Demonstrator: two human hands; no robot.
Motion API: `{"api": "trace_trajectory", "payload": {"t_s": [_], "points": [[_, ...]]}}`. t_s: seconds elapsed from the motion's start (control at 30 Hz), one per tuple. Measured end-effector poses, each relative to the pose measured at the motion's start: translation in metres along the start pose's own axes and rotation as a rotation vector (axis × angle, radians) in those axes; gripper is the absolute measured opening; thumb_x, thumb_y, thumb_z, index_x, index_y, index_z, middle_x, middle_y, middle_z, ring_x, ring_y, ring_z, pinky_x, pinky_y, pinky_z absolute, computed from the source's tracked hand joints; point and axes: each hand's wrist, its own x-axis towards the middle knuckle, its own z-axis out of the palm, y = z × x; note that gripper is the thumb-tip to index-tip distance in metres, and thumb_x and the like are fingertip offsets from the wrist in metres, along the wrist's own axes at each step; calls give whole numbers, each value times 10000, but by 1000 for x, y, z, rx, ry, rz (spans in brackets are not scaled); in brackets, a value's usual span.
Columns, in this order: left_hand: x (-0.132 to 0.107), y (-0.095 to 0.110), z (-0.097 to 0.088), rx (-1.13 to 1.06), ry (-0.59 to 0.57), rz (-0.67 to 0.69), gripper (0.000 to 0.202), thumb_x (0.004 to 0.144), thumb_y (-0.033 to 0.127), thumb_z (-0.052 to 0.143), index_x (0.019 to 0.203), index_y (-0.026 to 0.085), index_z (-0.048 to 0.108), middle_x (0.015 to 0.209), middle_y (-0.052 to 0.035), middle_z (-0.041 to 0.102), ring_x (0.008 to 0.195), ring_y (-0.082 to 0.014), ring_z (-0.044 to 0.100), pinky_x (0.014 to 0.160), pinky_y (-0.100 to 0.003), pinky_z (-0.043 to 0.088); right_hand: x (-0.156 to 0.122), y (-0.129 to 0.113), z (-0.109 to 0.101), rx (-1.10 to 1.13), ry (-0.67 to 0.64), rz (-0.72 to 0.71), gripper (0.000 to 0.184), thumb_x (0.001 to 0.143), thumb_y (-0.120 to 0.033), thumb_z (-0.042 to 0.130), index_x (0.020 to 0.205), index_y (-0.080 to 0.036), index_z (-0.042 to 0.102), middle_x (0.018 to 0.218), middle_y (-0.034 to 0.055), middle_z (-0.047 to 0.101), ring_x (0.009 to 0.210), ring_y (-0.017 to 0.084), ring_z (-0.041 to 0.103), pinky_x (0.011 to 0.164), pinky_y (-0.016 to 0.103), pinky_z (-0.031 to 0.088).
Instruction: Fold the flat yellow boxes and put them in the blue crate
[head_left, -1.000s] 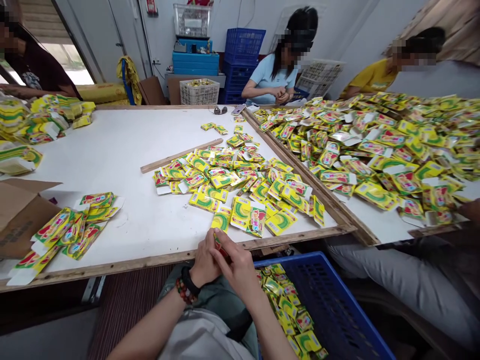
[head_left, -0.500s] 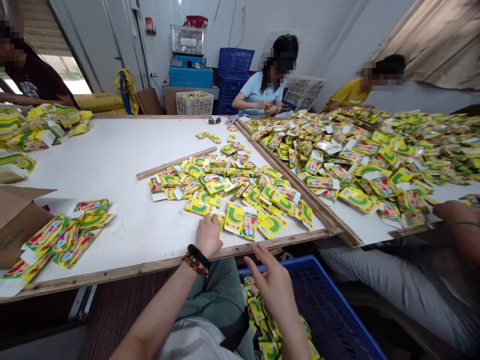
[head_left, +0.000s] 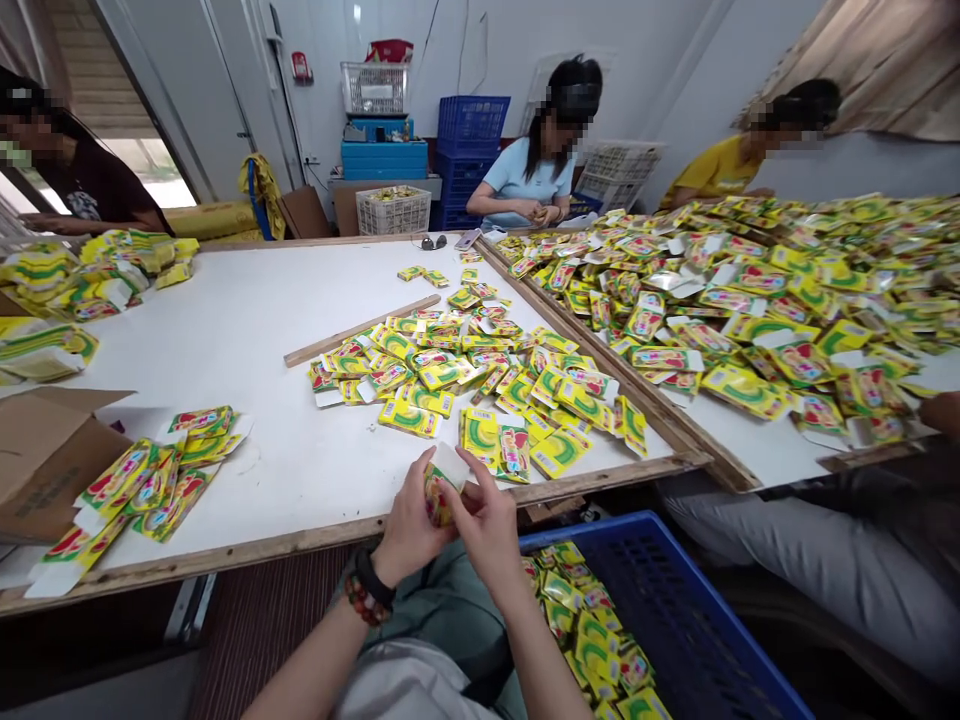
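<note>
The left hand [head_left: 411,522] and right hand [head_left: 489,522] pinch a small yellow printed carton [head_left: 439,497] between curled fingers, its white flap sticking up, just over the front edge of the counter [head_left: 225,330]. Below the right hand, a blue plastic crate [head_left: 679,620] holds loose yellow cartons [head_left: 585,640]. On the counter lies a spread of flat yellow carton blanks [head_left: 457,375] beside a wooden strip [head_left: 360,330], and a cardboard box [head_left: 45,460] sits at the left. Farther off, a white basket [head_left: 394,211] holds more yellow packets.
</note>
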Motion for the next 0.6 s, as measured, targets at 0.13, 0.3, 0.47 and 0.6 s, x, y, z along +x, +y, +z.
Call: {"api": "trace_trajectory", "payload": {"t_s": [0.13,0.3,0.47,0.6], "points": [[-11,-9,19,122,155,36,760,761,384,651,1392,188,274,1361,-159,496,1139,-271,588,913,-408,505,0,-4,-5,91,-6,36,463,847,-458,579,1213,-181,640,628,-9,624,622,154,581,589,252,492],[-15,-20,24,236,253,229,692,733,319,662,1328,208,326,1205,-122,603,1016,-253,648,821,-380,538,8,1,-1,401,10,249,554,686,-358,737,1221,-252,639,1072,38,670,914,207,636,768,296,542],[-16,-20,19,271,156,304,629,754,287,620,1308,224,330,1179,-104,602,1041,-247,633,833,-379,529,4,10,0,485,-68,306,553,739,-354,706,1277,-295,592,1217,45,642,1042,226,628,898,366,516],[-16,-21,19,224,118,334,545,754,284,611,1221,237,335,1073,-73,607,956,-220,648,786,-371,537,-4,10,-7,131,-2,-61,309,809,-364,653,1106,-302,711,1264,59,625,1117,233,592,956,388,481]]}}
